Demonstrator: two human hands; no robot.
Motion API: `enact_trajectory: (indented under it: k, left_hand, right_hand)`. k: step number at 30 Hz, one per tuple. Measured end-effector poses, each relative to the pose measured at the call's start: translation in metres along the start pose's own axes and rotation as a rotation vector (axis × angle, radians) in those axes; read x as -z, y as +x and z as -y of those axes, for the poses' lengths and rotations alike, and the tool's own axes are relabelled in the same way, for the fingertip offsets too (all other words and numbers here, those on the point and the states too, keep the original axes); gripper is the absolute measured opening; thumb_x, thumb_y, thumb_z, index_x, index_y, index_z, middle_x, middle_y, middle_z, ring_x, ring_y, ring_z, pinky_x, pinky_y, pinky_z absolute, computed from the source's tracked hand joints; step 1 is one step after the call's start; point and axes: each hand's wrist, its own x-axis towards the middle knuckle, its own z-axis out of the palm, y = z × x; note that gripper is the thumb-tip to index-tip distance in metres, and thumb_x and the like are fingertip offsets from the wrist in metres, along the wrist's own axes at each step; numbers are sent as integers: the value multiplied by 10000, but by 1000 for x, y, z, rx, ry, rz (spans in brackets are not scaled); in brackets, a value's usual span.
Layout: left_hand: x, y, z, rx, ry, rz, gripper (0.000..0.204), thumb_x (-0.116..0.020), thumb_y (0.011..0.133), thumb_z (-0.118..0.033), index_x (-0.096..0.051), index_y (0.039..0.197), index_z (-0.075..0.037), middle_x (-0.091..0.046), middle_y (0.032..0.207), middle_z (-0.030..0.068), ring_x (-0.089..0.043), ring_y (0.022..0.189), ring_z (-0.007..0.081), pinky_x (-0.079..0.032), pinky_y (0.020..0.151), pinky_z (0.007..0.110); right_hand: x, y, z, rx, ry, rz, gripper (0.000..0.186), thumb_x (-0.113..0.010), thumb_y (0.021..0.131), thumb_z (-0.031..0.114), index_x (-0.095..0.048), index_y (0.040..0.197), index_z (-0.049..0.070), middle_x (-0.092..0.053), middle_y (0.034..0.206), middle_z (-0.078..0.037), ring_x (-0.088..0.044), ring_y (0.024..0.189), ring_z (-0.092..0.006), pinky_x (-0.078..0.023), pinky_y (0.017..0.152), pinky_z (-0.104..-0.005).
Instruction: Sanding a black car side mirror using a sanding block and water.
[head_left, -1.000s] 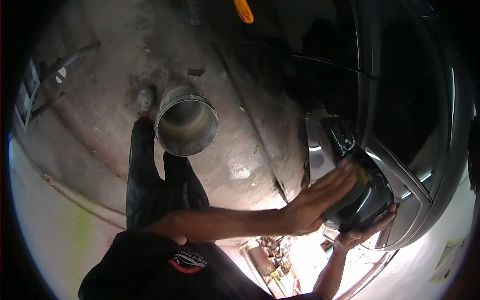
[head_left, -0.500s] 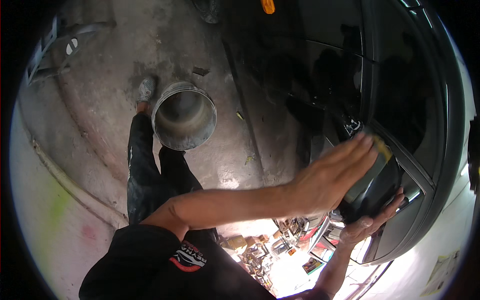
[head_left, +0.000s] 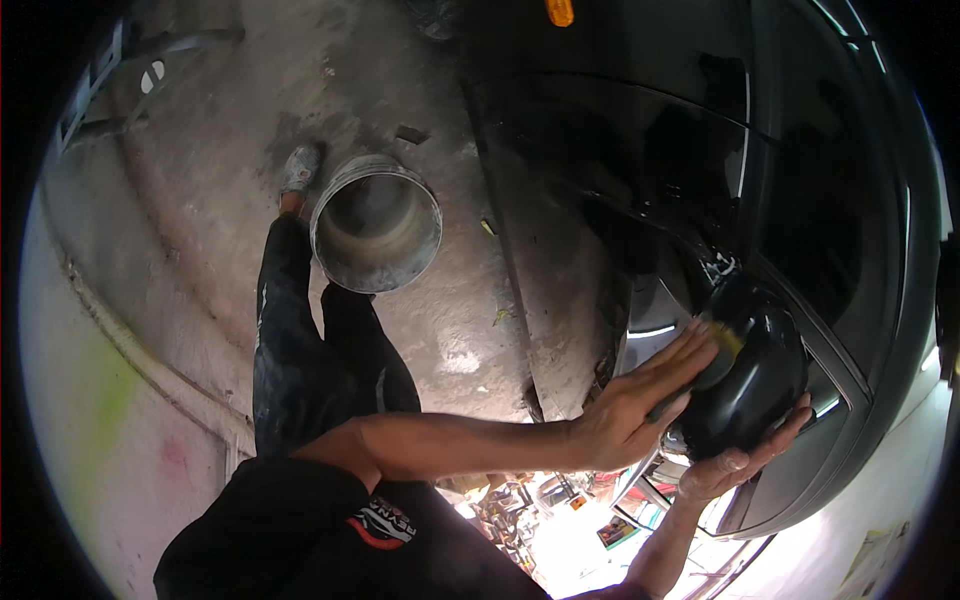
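Note:
A glossy black side mirror housing (head_left: 757, 375) sticks out from the dark car door at the right. My left hand (head_left: 640, 405) reaches across to its near left side. Between thumb and fingers it grips a flat pad (head_left: 722, 352) with a yellow edge, which lies against the housing's curved surface; most of the pad is hidden under my fingers. From below, my right hand (head_left: 735, 465) cups the lower right of the housing, its fingers curved along the edge. Pale dust or residue marks that thumb.
The black car body (head_left: 650, 130) fills the upper right, with an orange marker light (head_left: 560, 12) near the top. A grey-stained bucket (head_left: 376, 225) stands on the concrete floor (head_left: 400, 100) beside my feet. Cluttered items (head_left: 510, 520) lie in bright light below.
My left hand has slid the pad down and left across the mirror housing, baring its upper right. My right hand keeps its hold. The whole view has shifted slightly.

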Motion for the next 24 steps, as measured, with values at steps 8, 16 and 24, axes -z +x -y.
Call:
enact_trajectory:
  k: [8,16,24]
  left_hand:
    - [10,-24,-2,87,-3,86,559,-472,1132,-155,-339,1652,1,-281,1726,249,-233,1609,409,-245,1324,497]
    - [7,-30,-3,203,-121,0,540,-507,1122,-163,-407,1627,0,-313,1724,230,-266,1608,370,-271,1306,485]
    - [7,-20,4,160,-40,64,576,-462,1144,-206,-317,1658,10,-251,1736,254,-259,1608,390,-299,1307,469]
  right_hand:
    - [-3,-2,4,-28,22,13,988,-170,1047,782,-219,1698,41,-356,1691,-230,-407,1538,-422,-422,1233,-529]
    - [-3,-4,-3,-1,-12,32,947,-152,1055,753,-219,1699,62,-341,1696,-222,-395,1544,-415,-437,1234,-527]
    - [-1,-3,-4,35,-12,34,939,-149,1057,751,-225,1695,67,-339,1694,-218,-376,1556,-402,-434,1238,-540]
